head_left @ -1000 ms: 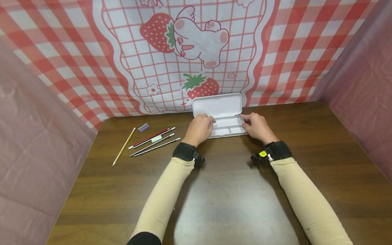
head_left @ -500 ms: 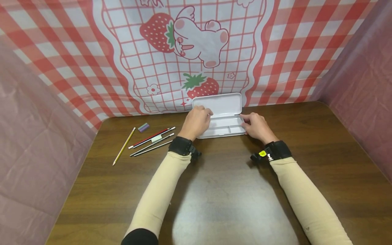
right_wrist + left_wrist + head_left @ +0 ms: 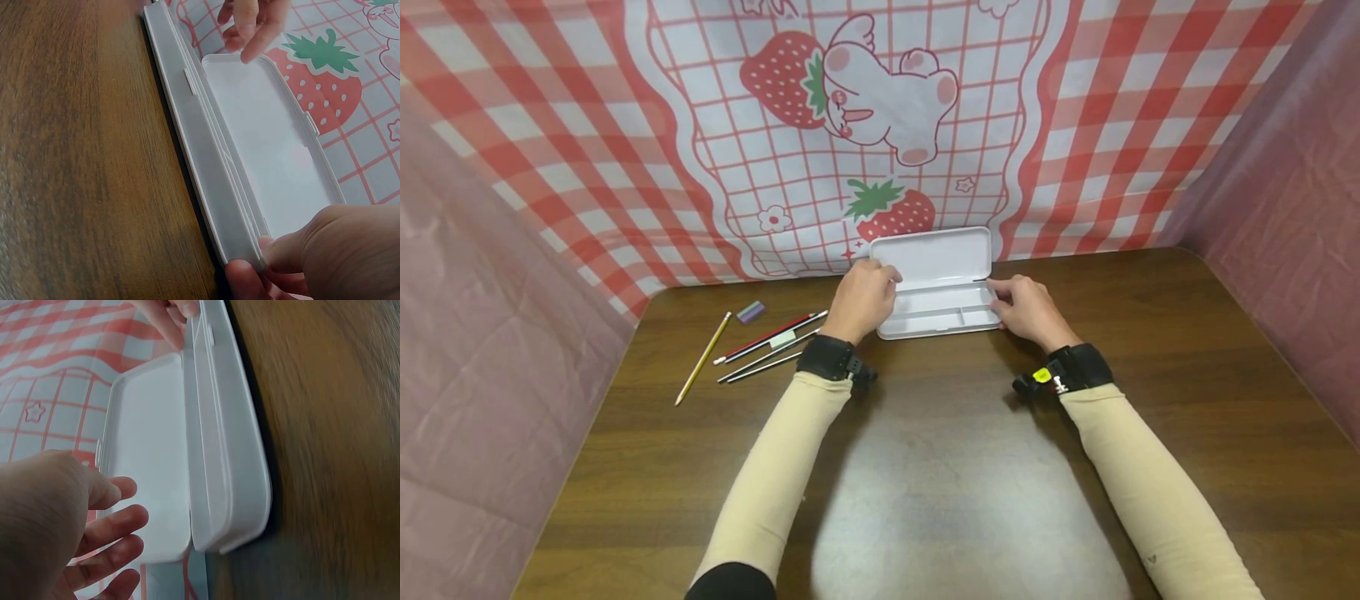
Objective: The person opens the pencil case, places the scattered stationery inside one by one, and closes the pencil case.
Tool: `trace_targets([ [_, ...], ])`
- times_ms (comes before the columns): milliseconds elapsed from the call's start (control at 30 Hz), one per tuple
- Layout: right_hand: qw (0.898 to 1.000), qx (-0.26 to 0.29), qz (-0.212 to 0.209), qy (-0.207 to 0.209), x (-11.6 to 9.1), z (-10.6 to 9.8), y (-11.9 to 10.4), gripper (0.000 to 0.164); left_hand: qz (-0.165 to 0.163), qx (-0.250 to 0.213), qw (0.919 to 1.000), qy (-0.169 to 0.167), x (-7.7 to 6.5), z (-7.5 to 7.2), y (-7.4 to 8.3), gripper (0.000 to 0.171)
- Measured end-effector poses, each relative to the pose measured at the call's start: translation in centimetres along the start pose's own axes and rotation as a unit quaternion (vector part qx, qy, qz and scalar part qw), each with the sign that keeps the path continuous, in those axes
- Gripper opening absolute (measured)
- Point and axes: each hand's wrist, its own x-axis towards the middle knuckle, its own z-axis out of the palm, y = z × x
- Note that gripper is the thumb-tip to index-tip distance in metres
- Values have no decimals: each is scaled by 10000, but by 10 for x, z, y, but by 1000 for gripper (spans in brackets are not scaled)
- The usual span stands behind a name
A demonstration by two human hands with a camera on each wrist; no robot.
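Note:
A white pencil case (image 3: 936, 332) stands at the back of the table, its lid (image 3: 934, 255) raised against the patterned cloth. Inside are a long compartment and a front row split by a small divider; no contents show. My right hand (image 3: 1028, 310) grips the right end of the case, and in the right wrist view its thumb and fingers (image 3: 242, 281) pinch the corner. Near the left end is my left hand (image 3: 862, 300), holding nothing. Its fingers are loosely bent and spread in the left wrist view, in front of the lid (image 3: 150, 437).
Left of the case lie a red pencil (image 3: 760, 340), several dark pencils (image 3: 760, 369) and a pale eraser (image 3: 782, 339). A yellow pencil (image 3: 703, 358) and a purple-green block (image 3: 750, 312) are further left. A checked cloth (image 3: 1120, 125) hangs behind the wooden table (image 3: 970, 467).
My left hand has come away from the inside of the case and moved left past its end, uncovering the left part of the compartments. The right hand has stayed on the right end.

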Motion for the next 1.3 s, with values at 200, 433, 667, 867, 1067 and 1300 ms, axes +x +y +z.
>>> trace_targets([
  [200,10000,9,6,-16,0,0,-1,46,-184,-73,9998,28,-4,-6,-14,25],
  [433,10000,-8,-2,17,0,1,-1,45,-121,-9,9998,177,-7,-11,-30,24],
  [667,10000,25,21,5,0,0,-1,45,-287,9,9993,247,-14,-17,-45,22],
  [867,10000,12,17,11,-1,0,-1,45,-595,-25,9982,117,-22,-22,-58,22],
  [1067,10000,-2,32,15,-2,0,0,45,-716,-31,9974,103,-30,-27,-70,22],
  [1300,10000,20,1,-22,-2,-2,-2,46,-834,99,9964,149,-41,-36,-86,23],
])
